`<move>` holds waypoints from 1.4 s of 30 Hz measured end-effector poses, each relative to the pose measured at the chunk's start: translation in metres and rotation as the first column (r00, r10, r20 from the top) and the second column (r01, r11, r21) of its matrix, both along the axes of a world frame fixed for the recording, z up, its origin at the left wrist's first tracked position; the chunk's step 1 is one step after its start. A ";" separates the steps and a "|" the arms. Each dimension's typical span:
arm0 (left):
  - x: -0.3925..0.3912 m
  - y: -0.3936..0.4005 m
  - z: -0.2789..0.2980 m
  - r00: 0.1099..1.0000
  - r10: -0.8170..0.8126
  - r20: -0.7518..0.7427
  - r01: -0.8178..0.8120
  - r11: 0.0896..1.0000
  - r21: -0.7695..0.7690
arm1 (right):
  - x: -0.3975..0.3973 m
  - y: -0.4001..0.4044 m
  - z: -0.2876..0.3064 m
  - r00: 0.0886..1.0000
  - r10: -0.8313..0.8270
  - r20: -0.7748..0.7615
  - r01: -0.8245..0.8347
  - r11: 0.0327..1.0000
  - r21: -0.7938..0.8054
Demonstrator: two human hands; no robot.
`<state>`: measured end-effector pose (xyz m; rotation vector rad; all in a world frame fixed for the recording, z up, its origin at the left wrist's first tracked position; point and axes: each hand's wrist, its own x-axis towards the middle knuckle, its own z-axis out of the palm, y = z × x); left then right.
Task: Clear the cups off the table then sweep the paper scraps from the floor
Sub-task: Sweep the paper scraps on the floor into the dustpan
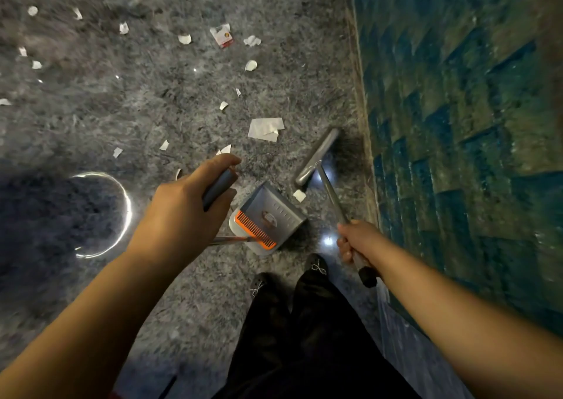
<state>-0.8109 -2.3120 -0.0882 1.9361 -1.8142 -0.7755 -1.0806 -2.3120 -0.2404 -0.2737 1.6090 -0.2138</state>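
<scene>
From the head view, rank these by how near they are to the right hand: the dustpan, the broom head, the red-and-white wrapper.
1. Dustpan, just left of the right hand.
2. Broom head, ahead, by the tiled wall.
3. Red-and-white wrapper, far ahead to the left.

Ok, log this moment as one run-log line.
phase: sweeping | left hand: holds dustpan handle | right hand: holds broom handle | paper scraps: scattered on floor | dustpan: no scraps visible
</scene>
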 end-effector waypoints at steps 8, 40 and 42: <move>0.016 -0.014 0.007 0.992 -0.115 0.045 0.115 0.993 0.010 | -0.023 0.014 0.017 0.908 0.285 -0.307 -0.319 0.946 -0.065; 0.037 0.017 -0.003 0.992 -0.110 0.060 0.105 0.991 0.080 | 0.061 0.077 0.037 0.965 0.204 0.166 -0.211 0.977 0.031; 0.040 0.018 -0.001 0.990 -0.130 0.060 0.123 0.986 0.112 | 0.061 0.079 0.047 0.964 0.188 0.185 -0.194 0.981 0.016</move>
